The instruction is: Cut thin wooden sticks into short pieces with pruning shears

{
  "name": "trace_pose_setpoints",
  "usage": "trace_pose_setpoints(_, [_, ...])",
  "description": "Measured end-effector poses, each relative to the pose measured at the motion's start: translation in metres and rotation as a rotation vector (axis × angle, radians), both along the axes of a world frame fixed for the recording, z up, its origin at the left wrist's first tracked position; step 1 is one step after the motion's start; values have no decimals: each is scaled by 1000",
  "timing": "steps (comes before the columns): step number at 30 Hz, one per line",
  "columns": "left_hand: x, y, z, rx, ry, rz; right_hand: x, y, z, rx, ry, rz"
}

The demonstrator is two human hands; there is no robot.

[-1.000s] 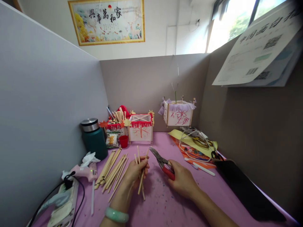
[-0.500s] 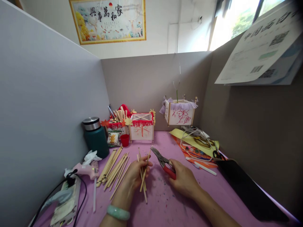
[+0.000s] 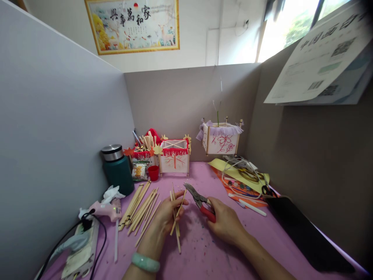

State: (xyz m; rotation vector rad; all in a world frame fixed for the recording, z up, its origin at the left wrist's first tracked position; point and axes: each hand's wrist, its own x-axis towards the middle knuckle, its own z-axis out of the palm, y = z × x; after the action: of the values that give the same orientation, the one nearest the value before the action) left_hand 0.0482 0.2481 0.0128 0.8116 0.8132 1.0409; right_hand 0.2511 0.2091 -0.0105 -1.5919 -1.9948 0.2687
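Observation:
Several thin wooden sticks (image 3: 178, 237) are held in my left hand (image 3: 169, 212), which is closed around them; one crosses the others at a slant. My right hand (image 3: 225, 221) grips the red handles of a pair of pliers (image 3: 196, 196) with grey metal jaws. The jaws point up and left, just beside the upper ends of the sticks, and appear apart from them. Left of my left hand, more wooden sticks (image 3: 142, 212) lie on the pink tabletop (image 3: 204, 252), some with dark marks near their ends.
At the left stand a green bottle (image 3: 118, 171), a pink glue gun (image 3: 106, 210) and a power strip (image 3: 83, 249). Small decorated lanterns (image 3: 175, 161) and a red cup (image 3: 153, 173) are at the back. A black tablet-like slab (image 3: 309, 233) and scissors (image 3: 268, 191) lie right.
The slanted stick in my left hand has shifted slightly and tilted more. The pliers have moved a little left and down, towards the sticks.

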Motion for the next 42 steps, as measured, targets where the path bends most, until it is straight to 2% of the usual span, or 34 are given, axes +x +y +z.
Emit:
trace_pose_setpoints(5, [0,3,-4,48,17,-52,-2,-1,1,-19,-10,1])
trace_pose_setpoints(11, [0,4,-4,5,-14,-8,0,1,1,2,19,-18])
trace_pose_setpoints(26, [1,1,2,-63,-44,3,1,3,-5,14,3,-1])
trace_pose_setpoints(36, [-4,6,-9,-90,-115,-19,0,3,1,-19,-15,-20])
trace_pose_setpoints(42, [-1,5,-4,-93,-93,35,0,1,2,-23,-11,-25])
